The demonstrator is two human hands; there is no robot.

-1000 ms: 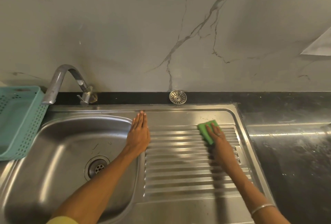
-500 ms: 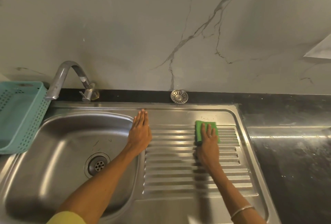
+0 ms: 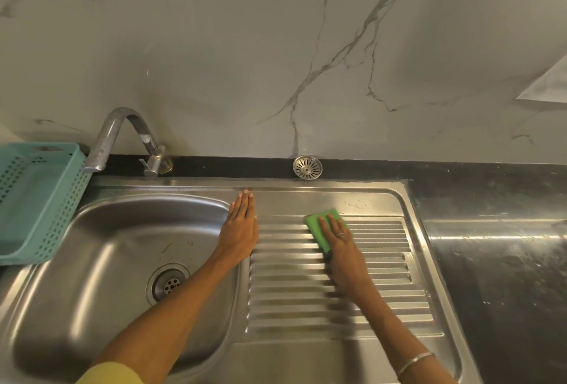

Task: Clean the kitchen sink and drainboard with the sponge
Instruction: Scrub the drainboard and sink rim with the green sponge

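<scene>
While the right hand (image 3: 343, 248) presses flat on the green sponge (image 3: 322, 224), fingers straight and spread a little over its top, the sponge lies on the far ribs of the drainboard (image 3: 383, 291), its far end poking out past the fingertips. Ring on one finger of that hand, metal bangle (image 3: 414, 363) on the wrist nearer the camera. Left hand (image 3: 241, 230) lies flat with palm down and fingers straight and together, holding nothing, on the steel strip between sink basin (image 3: 92, 276) and drainboard, fingertips reaching the back ledge. Hands are apart, with a few ribs between them. Sink drain (image 3: 168, 283) sits left of the left forearm, down in the basin. Faucet (image 3: 122, 135) stands beyond and left of the left hand, spout arching left. Teal perforated basket (image 3: 33, 199) sits far left, overhanging the sink edge. Loose round strainer (image 3: 307, 167) lies on the black ledge beyond both hands, roughly between them. Dark countertop (image 3: 497, 261) runs right of the right hand. Yellow sleeve (image 3: 110, 374) shows at the left upper arm. Small specks on the flat steel just beyond the sponge.
</scene>
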